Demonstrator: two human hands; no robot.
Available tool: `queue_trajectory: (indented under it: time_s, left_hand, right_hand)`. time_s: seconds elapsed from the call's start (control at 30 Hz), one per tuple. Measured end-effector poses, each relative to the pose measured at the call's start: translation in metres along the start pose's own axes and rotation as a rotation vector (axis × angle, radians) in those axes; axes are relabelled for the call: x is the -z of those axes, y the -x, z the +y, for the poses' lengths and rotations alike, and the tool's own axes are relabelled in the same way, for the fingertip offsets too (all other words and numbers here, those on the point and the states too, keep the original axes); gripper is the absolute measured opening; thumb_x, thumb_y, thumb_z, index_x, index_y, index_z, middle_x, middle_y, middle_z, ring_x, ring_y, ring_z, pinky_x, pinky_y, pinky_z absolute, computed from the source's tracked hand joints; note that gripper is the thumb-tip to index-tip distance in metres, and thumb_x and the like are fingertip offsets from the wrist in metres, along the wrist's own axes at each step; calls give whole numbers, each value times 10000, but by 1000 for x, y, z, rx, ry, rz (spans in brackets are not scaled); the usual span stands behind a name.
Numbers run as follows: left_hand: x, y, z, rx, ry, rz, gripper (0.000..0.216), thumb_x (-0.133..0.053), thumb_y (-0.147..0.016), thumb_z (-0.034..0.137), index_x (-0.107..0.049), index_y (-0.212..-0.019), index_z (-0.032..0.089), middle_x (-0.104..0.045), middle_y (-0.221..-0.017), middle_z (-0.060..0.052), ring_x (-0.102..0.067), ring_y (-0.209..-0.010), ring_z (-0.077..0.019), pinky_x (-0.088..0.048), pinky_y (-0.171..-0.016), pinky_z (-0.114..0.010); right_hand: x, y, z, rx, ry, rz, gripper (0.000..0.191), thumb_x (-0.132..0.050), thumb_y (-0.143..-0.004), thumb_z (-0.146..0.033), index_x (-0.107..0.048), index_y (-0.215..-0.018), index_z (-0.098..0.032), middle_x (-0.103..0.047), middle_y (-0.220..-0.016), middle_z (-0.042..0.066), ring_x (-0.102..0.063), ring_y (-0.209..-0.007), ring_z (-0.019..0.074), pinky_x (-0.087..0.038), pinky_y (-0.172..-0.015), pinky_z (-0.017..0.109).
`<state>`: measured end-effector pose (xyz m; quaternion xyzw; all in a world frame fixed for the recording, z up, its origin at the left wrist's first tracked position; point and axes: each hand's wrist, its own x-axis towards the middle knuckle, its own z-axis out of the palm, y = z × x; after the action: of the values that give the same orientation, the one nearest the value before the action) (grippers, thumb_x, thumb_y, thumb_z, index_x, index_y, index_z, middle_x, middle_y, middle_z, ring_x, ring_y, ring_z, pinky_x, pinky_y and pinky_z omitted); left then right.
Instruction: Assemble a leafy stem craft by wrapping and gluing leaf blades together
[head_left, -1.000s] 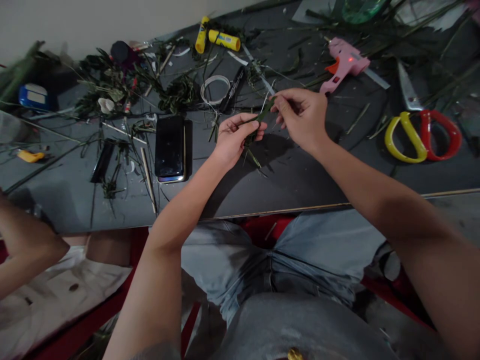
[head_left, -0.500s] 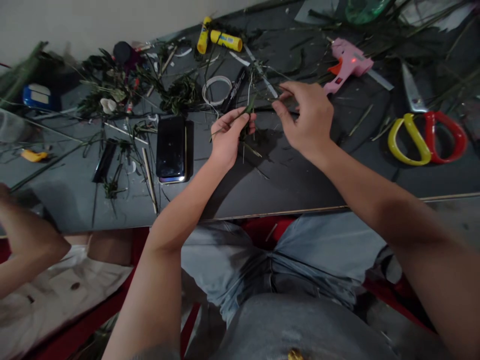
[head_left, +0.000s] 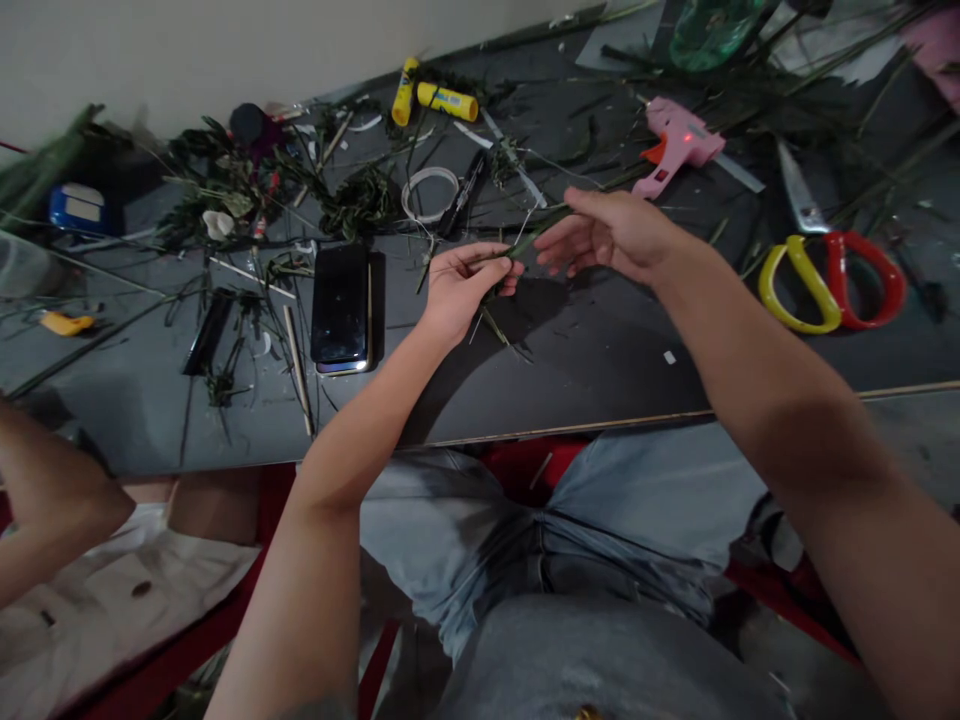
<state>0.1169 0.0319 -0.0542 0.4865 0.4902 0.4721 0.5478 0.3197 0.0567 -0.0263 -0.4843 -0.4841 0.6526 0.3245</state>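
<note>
My left hand is closed in a pinch on a thin green leaf strip held just above the dark table. My right hand is turned palm up, thumb and fingertips pinching the far end of the same strip. A thin pale wire or thread shows near the strip between the hands. Short green ends hang below my left fingers.
A black phone lies left of my hands. A pink glue gun, yellow and red handled scissors, a tape ring, yellow glue sticks and leaf cuttings litter the table. Another person's arm is at the left.
My right hand has rolled from palm down to palm up while keeping its pinch on the strip. My left hand has dropped slightly. The view has shifted a little.
</note>
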Motion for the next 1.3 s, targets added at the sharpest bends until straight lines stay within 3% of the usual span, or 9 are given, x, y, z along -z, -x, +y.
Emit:
queue_trajectory:
  time_s: [0.1, 0.27, 0.4, 0.53, 0.7, 0.87, 1.13, 1.3]
  left_hand:
    - [-2, 3, 2, 9, 23, -25, 66, -738, -809, 125, -715, -854, 168, -769, -732, 8, -673, -559, -60, -581, -597, -183]
    - [-2, 2, 1, 48, 8, -20, 88, -742, -805, 130, -717, -886, 153, -773, -730, 2, -686, -567, -65, -596, -613, -183]
    - [-3, 3, 2, 81, 0, -54, 79, -737, -817, 134, -727, -894, 149, -777, -765, -18, -719, -608, -92, -624, -655, -228]
    - [-4, 6, 3, 100, 18, -100, 72, -723, -813, 107, -739, -871, 148, -769, -734, -7, -712, -608, -86, -619, -641, -213]
    - [-6, 6, 0, 114, 81, -115, 92, -732, -796, 93, -760, -866, 145, -768, -719, -6, -700, -580, -84, -617, -608, -208]
    - [-9, 7, 0, 158, 83, -102, 88, -720, -803, 80, -764, -840, 147, -765, -705, 1, -690, -563, -71, -612, -594, -189]
    - [-7, 4, 1, 166, 74, -68, 79, -734, -788, 73, -761, -833, 131, -757, -684, 1, -695, -558, -79, -623, -624, -215]
    - [-8, 7, 6, 199, 59, -42, 99, -742, -789, 96, -762, -884, 115, -755, -687, 0, -698, -582, -79, -626, -678, -231]
  right_hand:
    - [-7, 3, 1, -24, -133, -57, 470, -571, -971, -592, -766, -820, -192, -778, -814, 64, -746, -754, 184, -583, -665, 259]
    - [-18, 4, 5, 46, -327, -6, 350, -582, -1009, -464, -785, -888, -206, -771, -781, 2, -738, -715, 122, -602, -688, 219]
    - [-13, 4, 0, -24, -282, 0, 329, -632, -983, -468, -782, -916, -183, -793, -905, 34, -723, -666, 125, -575, -612, 229]
    - [-15, 5, -1, -69, -337, 11, 325, -618, -992, -469, -778, -966, -187, -797, -1016, 32, -736, -717, 115, -596, -655, 219]
    - [-28, 0, 8, -48, -458, 116, 228, -645, -985, -383, -751, -859, -226, -793, -952, -5, -752, -804, 114, -608, -721, 212]
    - [-37, 3, 6, 41, -577, 173, 164, -649, -976, -220, -741, -841, -203, -776, -841, -40, -733, -736, 93, -608, -726, 217]
    - [-31, 6, -3, 23, -438, 210, 139, -646, -967, -120, -748, -880, -157, -784, -807, -25, -719, -645, 95, -591, -581, 212]
    - [-29, 0, 4, 137, -413, 237, 77, -712, -927, -134, -774, -883, -148, -795, -827, 6, -729, -636, 102, -629, -644, 226]
